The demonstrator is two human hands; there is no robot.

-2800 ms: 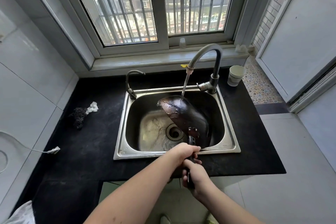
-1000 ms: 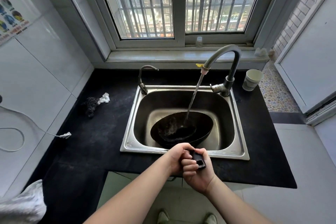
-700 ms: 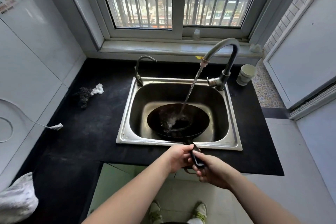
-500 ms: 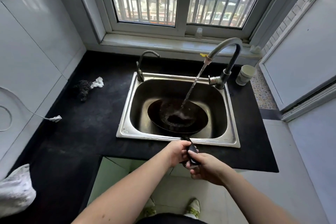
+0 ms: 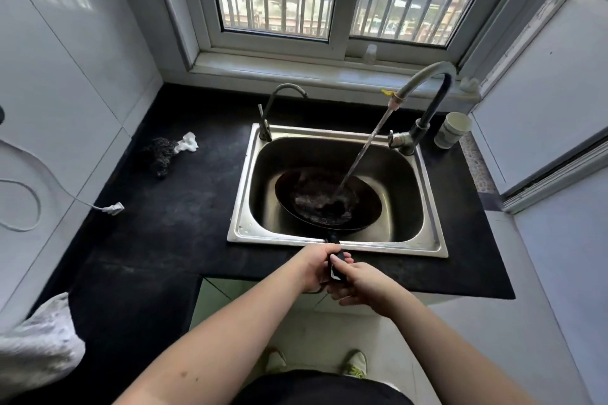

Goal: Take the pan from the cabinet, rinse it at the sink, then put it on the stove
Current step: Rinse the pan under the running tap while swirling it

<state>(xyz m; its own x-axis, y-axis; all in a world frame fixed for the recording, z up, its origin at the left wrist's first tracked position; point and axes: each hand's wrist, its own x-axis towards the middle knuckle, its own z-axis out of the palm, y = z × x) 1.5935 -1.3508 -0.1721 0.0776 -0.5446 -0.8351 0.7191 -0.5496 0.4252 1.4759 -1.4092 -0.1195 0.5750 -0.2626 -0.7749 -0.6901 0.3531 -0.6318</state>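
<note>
A dark round pan (image 5: 329, 199) lies bowl-up in the steel sink (image 5: 243, 223), with water pooled inside it. A stream of water runs into it from the tall curved tap (image 5: 427, 85). The pan's black handle (image 5: 335, 265) sticks out over the sink's front rim. My left hand (image 5: 312, 268) grips the handle from the left. My right hand (image 5: 357, 283) holds the handle's end from the right. No stove is in view.
A smaller tap (image 5: 273, 108) stands at the sink's back left. A white cup (image 5: 452, 130) sits at the right of the tall tap. A dark scrubber with a white rag (image 5: 167, 151) and a white cable plug (image 5: 112, 208) lie on the black counter (image 5: 164, 223). A white bag (image 5: 36, 352) is at the lower left.
The pan went from tilted on edge under the stream to lying bowl-up low in the sink, filling with water. Both hands stayed on the handle; my right hand shifted its hold.
</note>
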